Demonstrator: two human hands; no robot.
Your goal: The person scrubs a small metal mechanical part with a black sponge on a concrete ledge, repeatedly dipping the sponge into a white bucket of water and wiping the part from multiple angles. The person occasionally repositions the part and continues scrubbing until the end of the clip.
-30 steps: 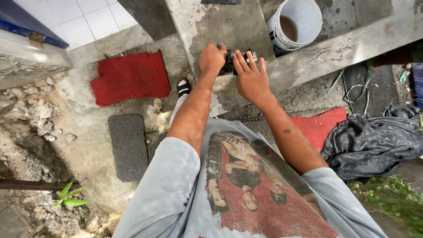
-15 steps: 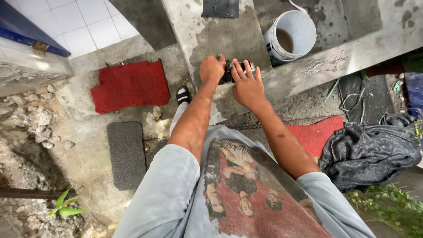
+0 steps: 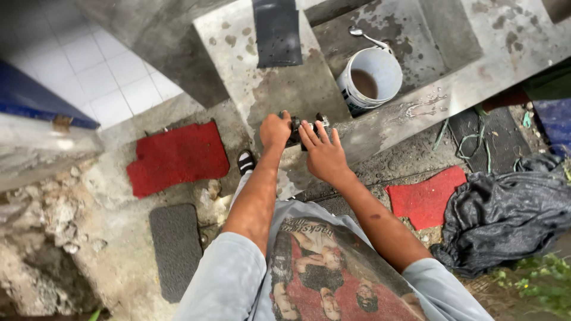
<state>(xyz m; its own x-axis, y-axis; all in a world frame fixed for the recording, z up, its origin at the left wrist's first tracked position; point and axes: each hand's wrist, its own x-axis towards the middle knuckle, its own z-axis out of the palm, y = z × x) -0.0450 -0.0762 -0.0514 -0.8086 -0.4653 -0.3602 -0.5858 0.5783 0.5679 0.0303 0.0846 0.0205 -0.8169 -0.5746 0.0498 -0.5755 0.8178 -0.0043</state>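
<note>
Under both hands' grip, the dark object (image 3: 300,129) lies.

Soft even daylight, no hard shadows, mild glare on the white tiles (image 3: 95,77), wide-angle bending at edges, slight blur.

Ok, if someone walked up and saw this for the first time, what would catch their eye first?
Probably the two hands, left hand and right hand, pressed on a small dark object at the edge of a stained concrete slab. Next, the white bucket of brownish liquid just beyond on the right. The bright red mat on the ground to the left also stands out.
</note>
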